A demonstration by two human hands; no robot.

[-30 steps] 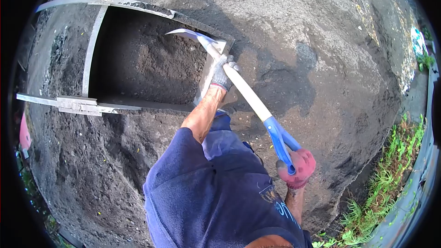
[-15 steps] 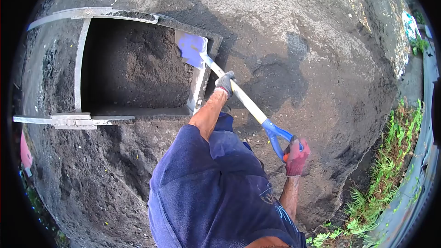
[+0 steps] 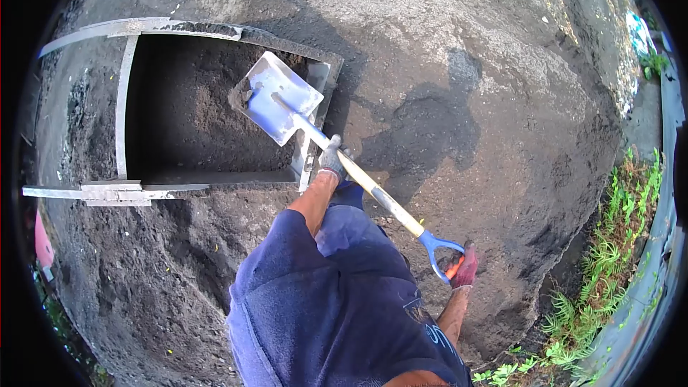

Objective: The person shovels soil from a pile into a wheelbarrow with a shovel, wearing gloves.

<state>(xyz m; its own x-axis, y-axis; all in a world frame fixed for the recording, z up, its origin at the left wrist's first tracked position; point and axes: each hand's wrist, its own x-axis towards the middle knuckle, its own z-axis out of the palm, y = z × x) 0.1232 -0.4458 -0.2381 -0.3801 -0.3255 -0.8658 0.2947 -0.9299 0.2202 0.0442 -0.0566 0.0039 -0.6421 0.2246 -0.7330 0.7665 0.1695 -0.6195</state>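
Observation:
A shovel (image 3: 281, 104) with a blue, worn blade slants across the view. Its blade faces up above the wooden-framed box (image 3: 123, 111), with a little dark soil at its far edge. My left hand (image 3: 332, 158), in a grey glove, is closed round the pale shaft near the blade. At the other end, my right hand (image 3: 465, 266), in a reddish glove, grips the orange bar of the blue D-shaped handle. Dark loose soil (image 3: 215, 111) lies inside the box, partly hidden under the blade.
Packed dark ground (image 3: 530, 172) surrounds the box. Green plants (image 3: 602, 258) grow along the right edge beside a grey metal sheet (image 3: 631, 315). A pink object (image 3: 44, 244) is at the far left. My shadow falls on the ground ahead.
The blade has moved left from the box's right end and turned, now showing its face. My left hand has shifted left and down with the shaft; my right hand is slightly lower.

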